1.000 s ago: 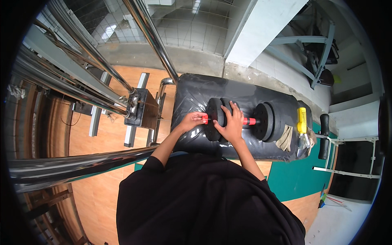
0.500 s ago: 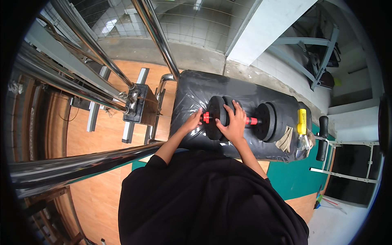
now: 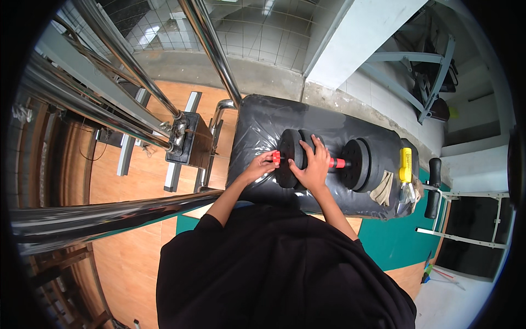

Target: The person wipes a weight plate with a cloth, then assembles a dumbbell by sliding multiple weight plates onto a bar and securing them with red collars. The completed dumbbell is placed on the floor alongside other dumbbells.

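Note:
An adjustable dumbbell lies across the black padded bench [image 3: 263,112], with black weight plates at both ends of its red grip [image 3: 337,163]. My left hand [image 3: 256,169] has its fingers closed around the red collar nut [image 3: 276,157] at the bar's left end. Over the left pair of plates [image 3: 287,167] rests my right hand [image 3: 314,170], thumb on the near side and fingers curved across the inner plate's rim. The right pair of plates [image 3: 357,164] stands untouched. Part of the left plates is hidden by my right hand.
At the bench's right end lie beige gloves [image 3: 382,189], a yellow object [image 3: 405,164] and a clear bottle [image 3: 407,193]. Chrome posts [image 3: 211,52] rise at the left beside a black weight block [image 3: 189,140]. A white pillar [image 3: 364,41] stands beyond the bench.
My left hand has moved slightly right and its fingers have closed on the red collar nut, which now sits a little farther out from the plate. My right hand stays on the plates.

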Tool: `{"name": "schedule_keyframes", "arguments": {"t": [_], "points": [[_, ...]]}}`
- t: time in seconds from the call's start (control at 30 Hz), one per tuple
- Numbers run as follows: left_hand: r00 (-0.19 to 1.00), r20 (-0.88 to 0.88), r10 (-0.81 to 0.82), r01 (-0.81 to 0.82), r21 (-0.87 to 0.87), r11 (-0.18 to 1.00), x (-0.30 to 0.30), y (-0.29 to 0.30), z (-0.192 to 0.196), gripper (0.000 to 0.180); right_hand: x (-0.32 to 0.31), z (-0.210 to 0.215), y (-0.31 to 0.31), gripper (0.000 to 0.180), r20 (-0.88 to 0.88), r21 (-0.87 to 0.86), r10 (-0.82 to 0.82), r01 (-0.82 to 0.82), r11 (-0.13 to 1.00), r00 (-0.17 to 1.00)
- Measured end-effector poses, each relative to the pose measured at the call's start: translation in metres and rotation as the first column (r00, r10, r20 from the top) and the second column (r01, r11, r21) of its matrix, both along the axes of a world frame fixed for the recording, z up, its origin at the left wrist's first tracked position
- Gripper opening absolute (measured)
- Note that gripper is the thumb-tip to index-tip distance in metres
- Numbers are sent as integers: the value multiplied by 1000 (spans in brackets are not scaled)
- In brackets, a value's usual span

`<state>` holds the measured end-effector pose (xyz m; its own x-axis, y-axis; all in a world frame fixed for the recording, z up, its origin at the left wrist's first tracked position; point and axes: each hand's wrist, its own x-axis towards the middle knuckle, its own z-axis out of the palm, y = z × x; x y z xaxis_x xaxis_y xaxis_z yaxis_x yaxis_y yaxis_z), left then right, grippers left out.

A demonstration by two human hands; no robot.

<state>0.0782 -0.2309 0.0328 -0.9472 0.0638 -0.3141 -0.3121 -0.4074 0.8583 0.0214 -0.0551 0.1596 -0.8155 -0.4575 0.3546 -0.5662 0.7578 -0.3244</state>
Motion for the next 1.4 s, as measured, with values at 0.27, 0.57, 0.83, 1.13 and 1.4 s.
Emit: {"name": "schedule_keyframes", "arguments": {"t": [0.27,0.57,0.83,1.13,1.4], "points": [[938,313,-145,222,-227,948,-25,9,3,79,-3,17,11,61,72,-25,58,-56,998,996],[920,335,-202,282,-213,935,-28,-18,38,70,-68,81,195,18,8,-195,-382,376,906,924],[970,205,-131,137,-17,990,-20,-9,33,49,-92,-13,314,52,451,200,-226,149,968,863],[848,525,75,220,-476,852,-46,12,37,88,-129,-20,278,28,504,532,-378,66,844,776],[827,526,197,-6,-341,940,-23,2,37,106,-150,10,307,34,693,298,-133,-114,948,708]]}}
